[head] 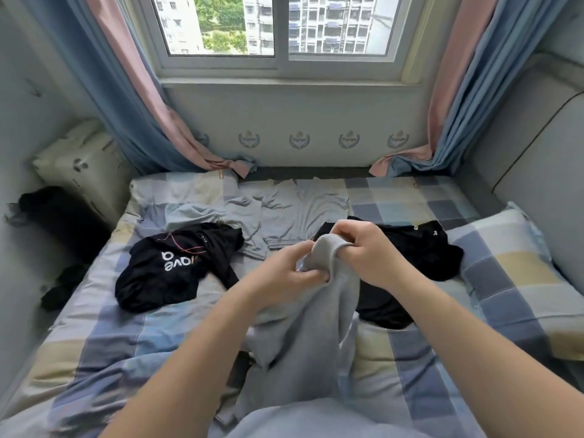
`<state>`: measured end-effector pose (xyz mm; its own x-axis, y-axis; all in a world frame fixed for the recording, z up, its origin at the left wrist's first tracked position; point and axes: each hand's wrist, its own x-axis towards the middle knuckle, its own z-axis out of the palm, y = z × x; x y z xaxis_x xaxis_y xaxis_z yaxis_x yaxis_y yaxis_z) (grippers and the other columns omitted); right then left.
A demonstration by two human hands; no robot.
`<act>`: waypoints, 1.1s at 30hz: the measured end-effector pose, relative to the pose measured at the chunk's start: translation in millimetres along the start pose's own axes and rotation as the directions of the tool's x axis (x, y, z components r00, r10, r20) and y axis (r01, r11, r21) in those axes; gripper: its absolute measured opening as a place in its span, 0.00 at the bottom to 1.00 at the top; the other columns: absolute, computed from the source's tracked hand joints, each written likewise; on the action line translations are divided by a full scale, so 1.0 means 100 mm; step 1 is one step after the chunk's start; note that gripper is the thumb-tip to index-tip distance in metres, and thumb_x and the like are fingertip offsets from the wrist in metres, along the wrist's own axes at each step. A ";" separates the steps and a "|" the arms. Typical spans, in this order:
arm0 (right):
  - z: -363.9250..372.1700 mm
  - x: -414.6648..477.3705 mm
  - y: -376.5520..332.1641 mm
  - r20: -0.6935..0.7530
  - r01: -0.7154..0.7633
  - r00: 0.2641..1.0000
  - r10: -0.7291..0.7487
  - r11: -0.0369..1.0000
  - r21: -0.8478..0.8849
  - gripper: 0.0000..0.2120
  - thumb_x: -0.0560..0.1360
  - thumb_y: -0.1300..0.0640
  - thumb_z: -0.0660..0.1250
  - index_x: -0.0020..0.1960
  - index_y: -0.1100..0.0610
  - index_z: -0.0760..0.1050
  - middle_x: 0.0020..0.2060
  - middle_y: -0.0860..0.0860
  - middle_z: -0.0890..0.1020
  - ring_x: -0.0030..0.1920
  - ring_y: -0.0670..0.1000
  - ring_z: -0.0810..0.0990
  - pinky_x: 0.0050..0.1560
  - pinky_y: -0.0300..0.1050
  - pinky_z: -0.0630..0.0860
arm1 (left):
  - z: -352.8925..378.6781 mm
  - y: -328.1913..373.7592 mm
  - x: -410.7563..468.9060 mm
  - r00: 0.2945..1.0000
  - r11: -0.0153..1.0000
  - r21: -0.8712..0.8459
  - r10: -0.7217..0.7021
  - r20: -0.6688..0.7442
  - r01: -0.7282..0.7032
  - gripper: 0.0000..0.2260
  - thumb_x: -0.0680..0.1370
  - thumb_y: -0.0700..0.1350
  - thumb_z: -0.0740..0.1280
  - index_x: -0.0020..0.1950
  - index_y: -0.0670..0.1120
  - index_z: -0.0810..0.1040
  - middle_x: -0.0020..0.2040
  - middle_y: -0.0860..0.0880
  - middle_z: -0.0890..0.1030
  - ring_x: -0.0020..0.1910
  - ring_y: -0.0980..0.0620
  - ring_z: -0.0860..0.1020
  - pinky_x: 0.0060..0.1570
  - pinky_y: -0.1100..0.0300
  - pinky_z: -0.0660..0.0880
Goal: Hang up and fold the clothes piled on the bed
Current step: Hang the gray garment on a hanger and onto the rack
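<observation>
Both hands pinch the grey garment (319, 311) by its ribbed edge, left hand (284, 273) and right hand (366, 251), probably to straighten it for folding.

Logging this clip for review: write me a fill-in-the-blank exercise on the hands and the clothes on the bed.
1. The left hand and right hand both grip a ribbed knitted garment coloured ___.
2. The black T-shirt on the checked bedsheet has ___ lettering.
3. Another black crumpled garment lies on the hands' ___ side.
Missing words: grey; white; right.
</observation>
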<state>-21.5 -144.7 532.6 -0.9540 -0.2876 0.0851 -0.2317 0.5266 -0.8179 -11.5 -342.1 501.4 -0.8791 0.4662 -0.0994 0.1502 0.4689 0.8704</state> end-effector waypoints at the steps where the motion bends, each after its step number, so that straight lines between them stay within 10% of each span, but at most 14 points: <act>1: 0.00 0.02 -0.03 -0.026 0.004 1.000 -0.004 1.000 0.007 0.04 0.71 0.59 0.65 0.37 0.55 0.75 0.31 0.51 0.76 0.32 0.46 0.70 0.33 0.48 0.68 | -0.01 0.00 0.00 1.000 0.999 -0.031 -0.010 0.026 0.010 0.20 0.71 0.57 0.71 0.63 0.59 0.77 0.56 0.55 0.81 0.58 0.52 0.79 0.62 0.45 0.76; 4: 0.00 0.04 -0.01 -0.041 0.020 0.999 -0.020 1.000 -0.016 0.06 0.73 0.62 0.68 0.38 0.57 0.75 0.30 0.52 0.75 0.32 0.46 0.69 0.34 0.47 0.67 | 0.00 -0.03 0.00 0.997 0.998 -0.048 -0.038 0.066 0.041 0.21 0.69 0.57 0.75 0.61 0.58 0.76 0.53 0.51 0.81 0.55 0.49 0.80 0.56 0.44 0.80; 8: -0.04 0.02 0.14 0.079 -0.011 0.997 0.006 0.999 0.053 0.07 0.74 0.58 0.72 0.40 0.57 0.76 0.29 0.52 0.74 0.30 0.45 0.67 0.32 0.43 0.64 | 0.14 -0.02 0.03 0.971 0.994 -0.107 0.005 -0.237 -0.031 0.06 0.73 0.48 0.66 0.40 0.46 0.76 0.34 0.53 0.73 0.36 0.55 0.70 0.39 0.53 0.69; 18: 0.18 -0.35 1.12 0.377 -0.343 0.863 0.337 0.938 -0.052 0.13 0.74 0.56 0.75 0.32 0.50 0.78 0.28 0.41 0.75 0.33 0.39 0.72 0.40 0.42 0.71 | -0.17 0.33 0.05 0.914 0.894 -0.415 -0.015 -0.405 -0.169 0.14 0.75 0.46 0.65 0.40 0.35 0.78 0.35 0.45 0.73 0.35 0.51 0.70 0.33 0.62 0.68; 24: 0.24 -0.44 1.43 0.259 -0.348 0.809 0.527 0.785 -0.512 0.10 0.78 0.44 0.67 0.41 0.46 0.77 0.42 0.45 0.80 0.49 0.52 0.77 0.53 0.48 0.69 | -0.24 0.13 0.18 0.867 0.912 -0.403 -0.142 -0.478 -0.073 0.13 0.80 0.45 0.64 0.44 0.37 0.80 0.37 0.45 0.75 0.38 0.51 0.72 0.38 0.56 0.70; 29: 0.17 -0.20 1.08 0.156 -0.350 0.915 0.373 0.924 -0.156 0.25 0.79 0.49 0.68 0.25 0.49 0.67 0.22 0.42 0.69 0.26 0.40 0.67 0.28 0.34 0.65 | -0.16 -0.11 0.20 0.898 0.945 -0.291 -0.250 -0.361 0.147 0.10 0.82 0.43 0.65 0.60 0.47 0.81 0.48 0.53 0.84 0.46 0.54 0.79 0.48 0.57 0.75; 33: 0.10 -0.06 0.64 0.102 -0.248 0.965 0.240 0.967 0.067 0.21 0.80 0.50 0.68 0.30 0.52 0.72 0.26 0.42 0.69 0.29 0.44 0.66 0.32 0.42 0.63 | -0.01 -0.15 0.15 0.947 0.983 0.020 -0.173 -0.271 0.185 0.31 0.75 0.52 0.75 0.76 0.53 0.69 0.73 0.51 0.71 0.72 0.50 0.68 0.72 0.48 0.67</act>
<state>-29.1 -117.3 473.6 -0.9571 -0.2329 -0.1725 0.0250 0.5265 -0.8498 -27.9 -342.8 487.6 -0.9809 0.1572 -0.1143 -0.0063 0.5618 0.8272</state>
